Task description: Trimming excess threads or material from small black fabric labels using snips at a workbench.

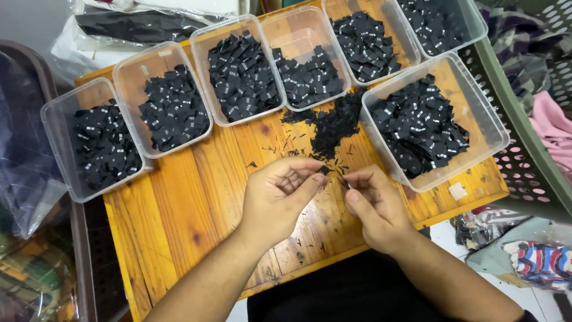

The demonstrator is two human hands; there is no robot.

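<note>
Here, our left hand (280, 194) pinches a black label (324, 170); the right hand (372, 206) pinches another; label-filled clear tubs (89, 95) line the bench's (179, 203) far edge.

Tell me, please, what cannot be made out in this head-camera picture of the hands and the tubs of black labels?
- Small black label, head view: mostly hidden by the left hand.
- Whatever the right hand pinches: covered by its fingers.
- Top-right tub: cut off by the upper edge.
- White marks on the labels in the large tub: too small to tell.
</note>
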